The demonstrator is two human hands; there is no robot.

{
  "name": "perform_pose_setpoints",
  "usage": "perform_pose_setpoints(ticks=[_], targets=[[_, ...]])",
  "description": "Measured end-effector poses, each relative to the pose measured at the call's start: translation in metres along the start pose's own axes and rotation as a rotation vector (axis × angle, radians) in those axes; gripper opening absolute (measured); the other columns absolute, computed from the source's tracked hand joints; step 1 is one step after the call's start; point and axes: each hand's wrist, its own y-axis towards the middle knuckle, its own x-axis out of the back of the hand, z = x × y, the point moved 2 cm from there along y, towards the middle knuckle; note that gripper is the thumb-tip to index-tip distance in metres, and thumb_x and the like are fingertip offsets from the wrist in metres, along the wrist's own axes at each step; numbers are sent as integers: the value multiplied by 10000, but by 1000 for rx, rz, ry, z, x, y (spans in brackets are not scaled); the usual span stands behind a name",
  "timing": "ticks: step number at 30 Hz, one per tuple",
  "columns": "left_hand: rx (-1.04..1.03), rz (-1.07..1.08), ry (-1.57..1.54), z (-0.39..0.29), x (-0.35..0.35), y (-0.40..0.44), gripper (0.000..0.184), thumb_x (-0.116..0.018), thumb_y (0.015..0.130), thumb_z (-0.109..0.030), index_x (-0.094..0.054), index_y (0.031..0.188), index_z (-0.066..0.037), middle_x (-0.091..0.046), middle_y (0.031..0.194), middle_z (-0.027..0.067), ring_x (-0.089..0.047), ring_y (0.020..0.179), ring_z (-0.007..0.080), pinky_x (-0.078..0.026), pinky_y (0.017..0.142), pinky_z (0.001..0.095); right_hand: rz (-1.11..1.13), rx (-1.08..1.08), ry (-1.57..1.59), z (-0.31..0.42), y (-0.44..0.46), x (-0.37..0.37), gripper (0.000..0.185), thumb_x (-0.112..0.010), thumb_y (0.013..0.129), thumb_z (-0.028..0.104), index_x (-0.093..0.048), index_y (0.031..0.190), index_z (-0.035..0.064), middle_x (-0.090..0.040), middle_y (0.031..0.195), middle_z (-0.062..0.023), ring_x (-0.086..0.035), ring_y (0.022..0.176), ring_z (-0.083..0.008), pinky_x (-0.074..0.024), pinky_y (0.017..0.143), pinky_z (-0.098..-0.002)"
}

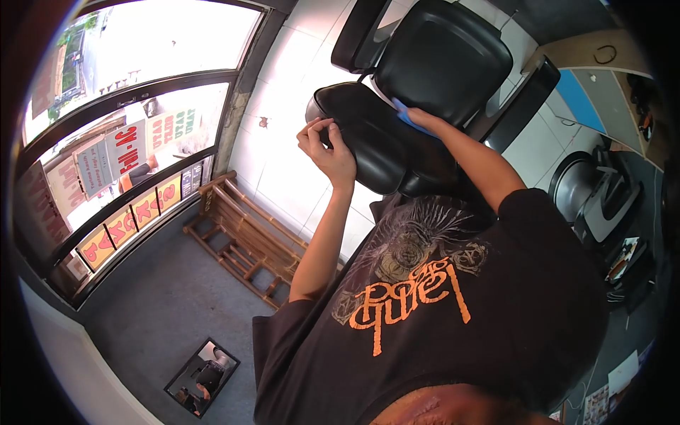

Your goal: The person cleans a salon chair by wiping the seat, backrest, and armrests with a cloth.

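Observation:
A black padded chair back (368, 131) lies in front of my body, with the black seat (446, 64) beyond it. My left hand (331, 150) is at the near left side of the chair back, thumb and fingers curled together in a pinch; whatever is between the fingertips is too small to make out. On the right, my right hand (425, 122) presses a blue cloth (402, 110) against the chair back near the seat. Part of the cloth shows beside the fingers, which are partly hidden.
Black armrests (520, 99) flank the seat. A bamboo bench (251, 234) stands at left, below glass windows with signs (131, 149). A framed mirror (202, 377) lies at lower left. A rounded metal and black object (577, 188) and shelving (602, 95) are at right.

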Motion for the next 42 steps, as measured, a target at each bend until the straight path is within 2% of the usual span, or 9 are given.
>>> perform_pose_setpoints(ticks=[8,13,14,20,30,31,34,38,42], targets=[[-24,2,5,3,1,-1,107,-615,985,-87,-673,1017,-4,-557,1166,143,-512,1218,295,-375,1097,432,-92,651,64,155,1,-56,459,-435,1081,430,-664,1170,42,-625,958,-26,-568,935,-150,-457,946,-330],[-14,7,28,3,0,0,101,-619,981,-84,-676,1018,-9,-557,1165,133,-512,1197,287,-386,1076,420,-105,425,-135,-8,44,-9,563,-481,1060,511,-633,1433,116,-671,1320,-128,-616,1199,-211,-437,1073,-364],[-13,8,34,3,0,0,100,-619,980,-83,-677,1017,-11,-557,1163,131,-512,1195,286,-387,1072,418,36,-8,67,-51,43,13,657,-487,1045,564,-560,1518,114,-610,1454,-166,-584,1314,-247,-414,1131,-375],[-11,7,-10,7,0,1,101,-612,965,-74,-671,1013,-7,-552,1174,152,-490,1207,308,-406,1038,441,-38,-256,-62,-162,25,63,672,-489,1027,589,-622,1423,62,-639,1370,-169,-602,1275,-264,-439,1097,-393],[-37,-7,-47,4,2,-2,92,-608,987,-65,-668,1005,2,-564,1147,127,-524,1213,295,-403,1058,432,35,342,7,8,-144,-1,493,-507,1043,476,-633,975,4,-560,885,17,-508,832,-112,-437,807,-291],[-39,-4,-52,5,2,-3,92,-613,986,-69,-668,1000,2,-556,1151,133,-520,1208,299,-416,1040,432,6,445,-65,8,-157,-7,459,-501,1043,428,-599,883,10,-658,956,-64,-591,916,-160,-451,889,-316],[-35,9,-71,4,2,-3,106,-618,996,-85,-668,995,9,-535,1162,137,-517,1217,300,-433,1026,428,-14,470,-270,27,-253,-22,536,-462,1061,397,-559,1470,65,-660,1324,-179,-621,1193,-231,-439,1009,-341],[-24,21,-71,5,3,-3,108,-617,998,-84,-666,992,11,-525,1167,138,-515,1229,300,-434,1033,427,-112,677,-183,6,-315,-23,646,-464,1072,413,-343,1645,141,-667,1263,-153,-614,1149,-205,-437,1024,-349],[-65,26,-49,8,3,-2,103,-610,996,-79,-668,991,5,-525,1151,132,-510,1213,300,-426,1037,432,-151,356,56,-52,-267,-10,601,-497,1067,438,-470,1555,87,-653,1132,-80,-594,1030,-149,-450,977,-299]])
